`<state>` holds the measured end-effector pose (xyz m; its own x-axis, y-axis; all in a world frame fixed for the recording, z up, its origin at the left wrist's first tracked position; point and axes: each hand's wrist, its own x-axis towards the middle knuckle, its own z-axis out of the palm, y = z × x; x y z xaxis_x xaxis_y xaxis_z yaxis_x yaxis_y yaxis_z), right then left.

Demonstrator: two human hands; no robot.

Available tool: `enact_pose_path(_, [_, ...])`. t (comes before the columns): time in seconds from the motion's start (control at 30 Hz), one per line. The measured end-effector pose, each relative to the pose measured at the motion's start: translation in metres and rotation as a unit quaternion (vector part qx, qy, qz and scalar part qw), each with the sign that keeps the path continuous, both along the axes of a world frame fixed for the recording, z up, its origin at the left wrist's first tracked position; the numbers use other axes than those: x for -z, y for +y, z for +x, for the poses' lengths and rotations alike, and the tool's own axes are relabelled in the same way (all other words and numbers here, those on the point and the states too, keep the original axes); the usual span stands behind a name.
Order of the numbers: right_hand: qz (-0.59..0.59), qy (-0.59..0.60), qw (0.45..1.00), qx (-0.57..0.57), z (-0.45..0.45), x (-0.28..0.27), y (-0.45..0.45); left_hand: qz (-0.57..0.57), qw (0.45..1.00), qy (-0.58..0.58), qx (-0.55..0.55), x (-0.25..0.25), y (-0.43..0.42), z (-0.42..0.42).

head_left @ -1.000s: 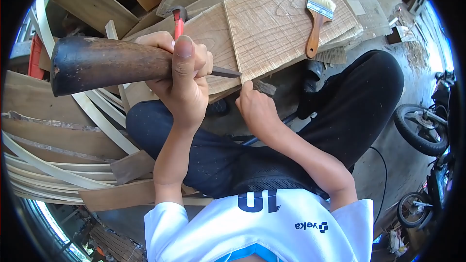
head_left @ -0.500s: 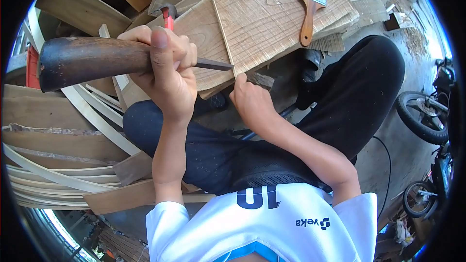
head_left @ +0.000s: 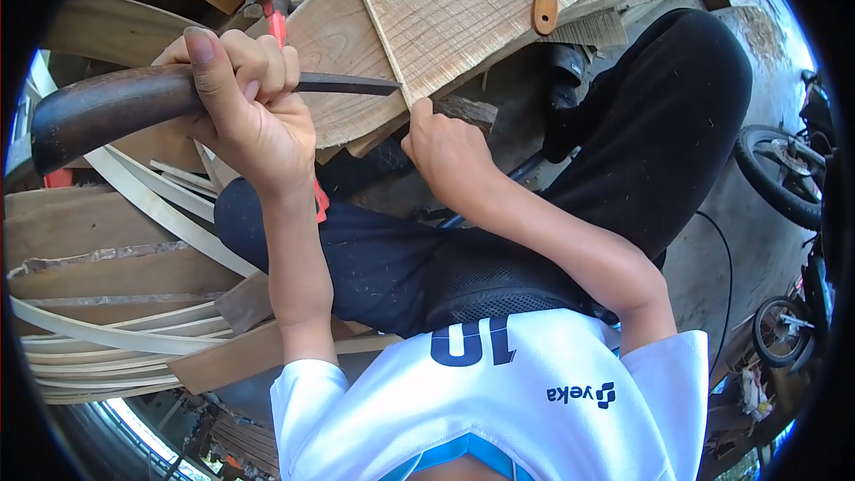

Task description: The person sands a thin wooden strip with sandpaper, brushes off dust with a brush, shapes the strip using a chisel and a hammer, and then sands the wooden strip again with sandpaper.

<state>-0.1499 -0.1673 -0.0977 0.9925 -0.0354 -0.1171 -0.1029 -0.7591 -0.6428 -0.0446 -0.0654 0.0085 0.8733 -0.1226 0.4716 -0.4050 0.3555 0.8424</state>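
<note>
My left hand [head_left: 245,102] is wrapped round the thick dark wooden handle of a knife [head_left: 116,111], its thumb on top. The narrow metal blade points right, and its tip meets a thin wooden strip [head_left: 378,22] near the strip's lower end. My right hand [head_left: 450,147] is closed, pinching that end between thumb and bent forefinger just below the blade tip. Behind both hands, the strip lies across a broad wooden board [head_left: 445,9] with a rough front edge. Whether the blade is cutting into the strip, I cannot tell.
On the board lies a flat paintbrush [head_left: 546,0]. A hammer [head_left: 274,18] with a red handle sits behind my left hand. Curved pale strips [head_left: 169,214] and planks [head_left: 98,281] fill the left side. Motorbike wheels [head_left: 775,169] stand at the right, near a black cable [head_left: 728,258].
The whole view has shifted, so the board and paintbrush appear higher. The knife handle's end has dipped and moved left. Both hands keep their grips, with the blade tip still at the strip.
</note>
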Motion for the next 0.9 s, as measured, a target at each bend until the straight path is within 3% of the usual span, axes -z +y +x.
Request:
enact_pose_path(0.27, [0.023, 0.017, 1.000, 0.000, 0.000, -0.001, 0.000, 0.004, 1.000, 0.002, 0.002, 0.000, 0.001, 0.000])
enact_pose_path(0.77, [0.023, 0.007, 1.000, -0.007, -0.001, 0.000, -0.001, -0.012, 0.994, -0.003, 0.111, -0.004, -0.012, 0.004])
enact_pose_path(0.9, [0.045, -0.006, 0.999, -0.010, -0.002, 0.001, -0.002, 0.056, 0.989, -0.014, 0.139, -0.007, -0.015, 0.011])
